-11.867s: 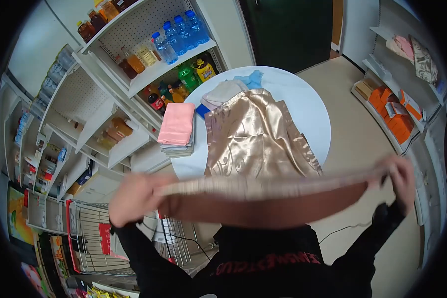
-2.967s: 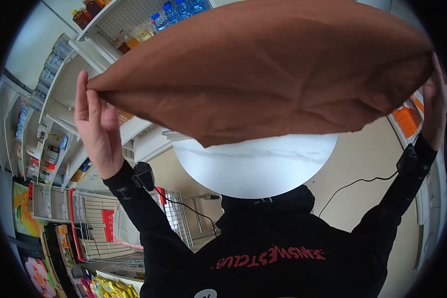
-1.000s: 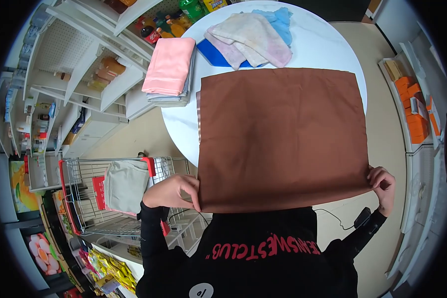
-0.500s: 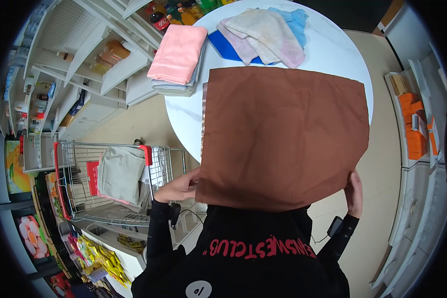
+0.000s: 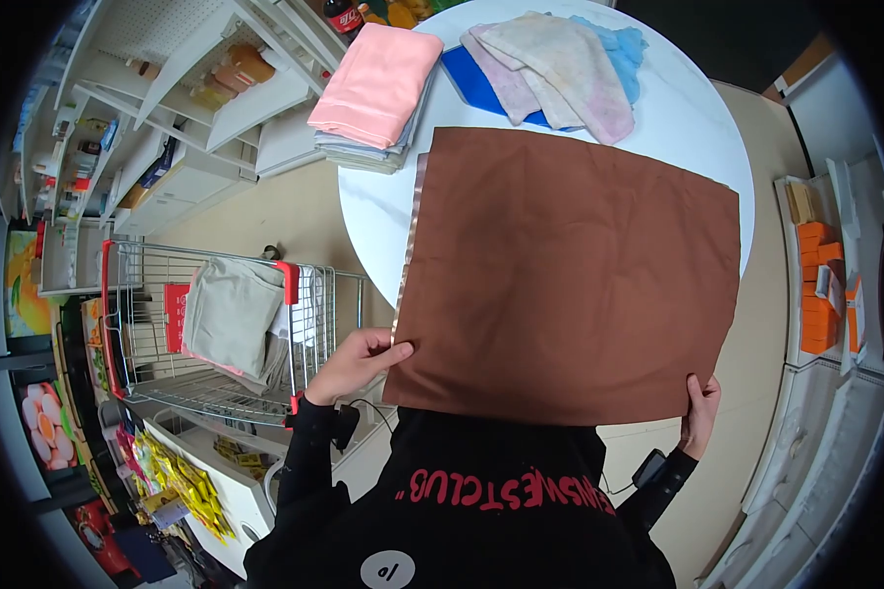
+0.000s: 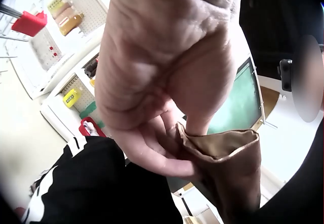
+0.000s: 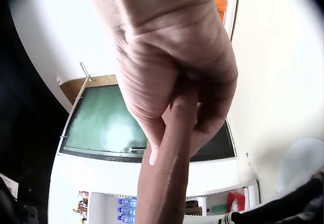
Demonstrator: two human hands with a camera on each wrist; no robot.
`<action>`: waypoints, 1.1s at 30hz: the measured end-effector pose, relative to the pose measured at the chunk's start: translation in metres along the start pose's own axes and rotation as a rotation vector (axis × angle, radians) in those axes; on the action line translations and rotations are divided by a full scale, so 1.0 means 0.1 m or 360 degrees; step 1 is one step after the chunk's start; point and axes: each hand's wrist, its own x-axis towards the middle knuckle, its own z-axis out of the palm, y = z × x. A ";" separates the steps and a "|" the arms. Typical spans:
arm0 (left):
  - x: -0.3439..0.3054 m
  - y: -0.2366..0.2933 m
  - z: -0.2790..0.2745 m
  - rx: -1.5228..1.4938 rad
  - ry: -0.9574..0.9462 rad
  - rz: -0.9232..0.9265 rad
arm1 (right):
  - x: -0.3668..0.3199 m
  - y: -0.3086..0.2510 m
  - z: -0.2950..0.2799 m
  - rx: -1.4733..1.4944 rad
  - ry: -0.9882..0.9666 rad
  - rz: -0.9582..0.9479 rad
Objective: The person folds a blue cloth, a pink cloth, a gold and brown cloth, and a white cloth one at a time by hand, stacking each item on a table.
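Note:
A large brown cloth (image 5: 570,275) spreads brown side up over the near part of the round table, its near edge reaching to the person's chest. A strip of shiny gold satin shows along its left side. My left hand (image 5: 352,365) pinches that left side near the close corner, thumb on top and fingers underneath. In the left wrist view the cloth (image 6: 228,158) folds over there, with gold satin inside. At the near right edge my right hand (image 5: 699,417) grips the cloth, thumb above. In the right wrist view the brown fabric (image 7: 164,183) runs between thumb and fingers.
On the white table (image 5: 378,221) stand a folded stack topped by a pink cloth (image 5: 378,83), a blue flat item (image 5: 471,83), a crumpled pale towel (image 5: 560,64) and a light blue cloth (image 5: 624,54). A shopping cart (image 5: 309,324) with folded fabric (image 5: 228,309) stands left.
Gold satin lay uppermost 11.9 seconds ago. The brown cloth, held high 3 seconds ago, now lies flat. Since 1 second ago, my right hand has moved inward from the right corner.

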 end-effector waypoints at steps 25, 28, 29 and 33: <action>0.10 -0.01 0.07 -0.0104 0.0122 0.0028 | 0.09 -0.20 0.18 0.0088 0.0172 0.0047; 0.07 0.00 0.06 -0.0037 0.0080 -0.0006 | 0.14 -0.10 0.05 0.0074 0.0162 0.0015; 0.05 0.02 0.07 -0.0084 0.0050 0.0028 | 0.16 -0.03 -0.02 0.0065 0.0145 -0.0017; 0.02 0.12 0.12 -0.0232 -0.0023 0.0116 | 0.14 -0.11 0.08 0.0053 0.0139 -0.0026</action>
